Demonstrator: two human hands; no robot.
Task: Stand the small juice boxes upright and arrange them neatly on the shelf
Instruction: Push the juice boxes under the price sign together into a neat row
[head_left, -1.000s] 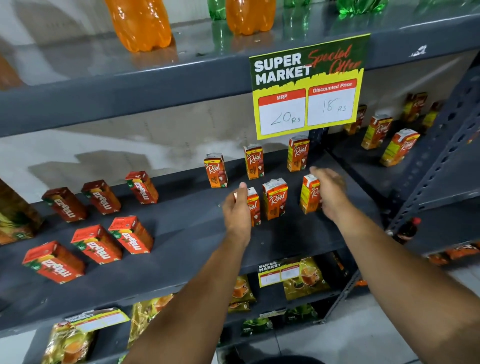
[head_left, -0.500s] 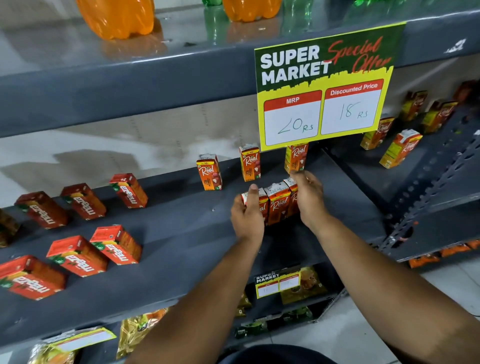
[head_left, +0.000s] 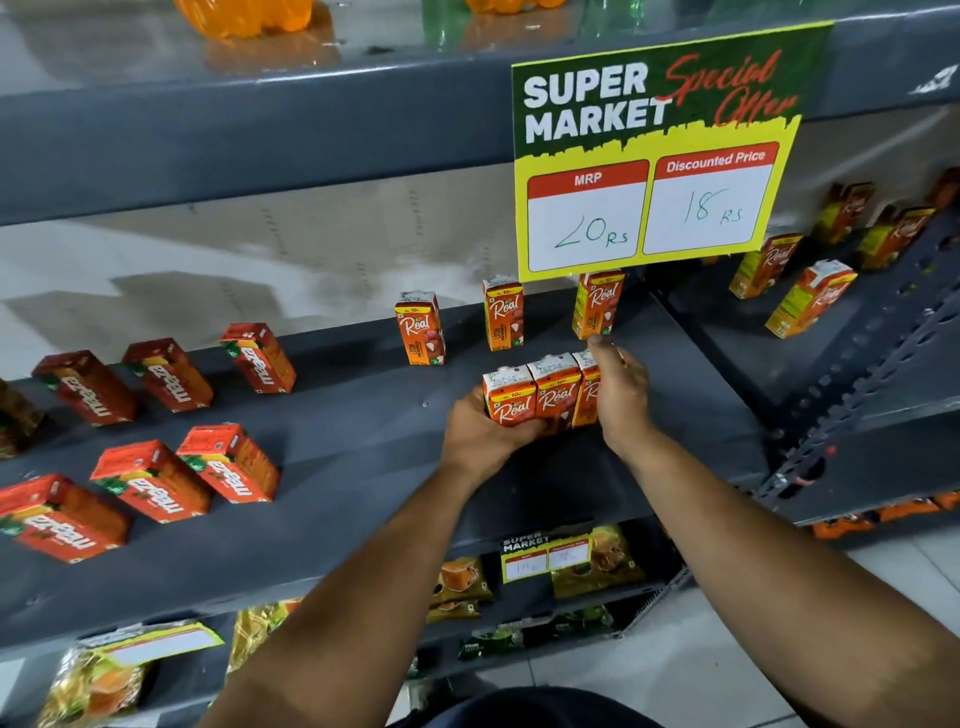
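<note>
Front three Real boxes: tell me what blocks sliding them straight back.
The back row does. With the left hand and right hand pressing the front three Real boxes together, upright back-row Real boxes stand directly behind them.

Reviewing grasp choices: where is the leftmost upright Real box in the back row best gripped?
Pinch the leftmost back-row Real box across its narrow side faces near mid-height, coming from the front. It stands upright and apart from its neighbour, so both sides look free.
</note>
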